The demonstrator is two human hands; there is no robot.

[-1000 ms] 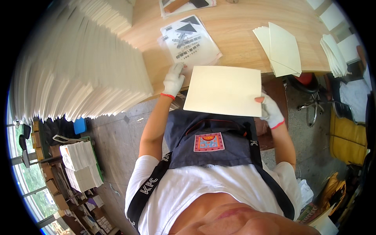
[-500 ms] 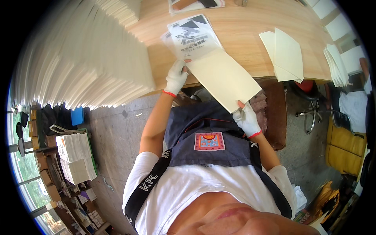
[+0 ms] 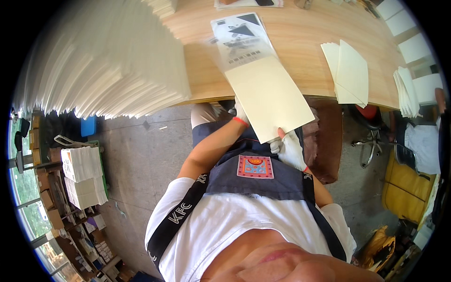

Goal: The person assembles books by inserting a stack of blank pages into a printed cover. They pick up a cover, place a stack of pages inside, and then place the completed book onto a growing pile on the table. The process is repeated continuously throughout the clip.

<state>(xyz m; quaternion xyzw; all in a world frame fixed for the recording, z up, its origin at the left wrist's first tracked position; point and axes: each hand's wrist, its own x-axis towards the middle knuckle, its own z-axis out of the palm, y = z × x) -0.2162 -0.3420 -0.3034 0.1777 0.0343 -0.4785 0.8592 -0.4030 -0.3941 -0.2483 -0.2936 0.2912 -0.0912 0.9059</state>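
Note:
A cream pad of paper point(image 3: 270, 101) slants over the table's near edge. Its far end meets a clear plastic bag with black print point(image 3: 242, 51); I cannot tell whether the pad lies in the bag or on it. My right hand point(image 3: 290, 149), in a white glove with bare fingertips, is closed on the pad's near edge, thumb on top. My left hand point(image 3: 240, 112), also gloved, reaches beneath the pad's left side, and its fingers are hidden. Further right on the table lies a small fan of cream pads point(image 3: 350, 75).
Tall stacks of white paper point(image 3: 117, 61) fill the left of the wooden table point(image 3: 305, 28). Another bundle point(image 3: 407, 91) sits at the right edge. Below are a brown box point(image 3: 326, 141), a wheeled stool point(image 3: 369, 122) and, at left, a cart of paper stacks point(image 3: 82, 176).
My left hand has left the pad's far left corner and gone down beneath its left side. My right hand keeps hold of the near edge. The whole view has shifted slightly.

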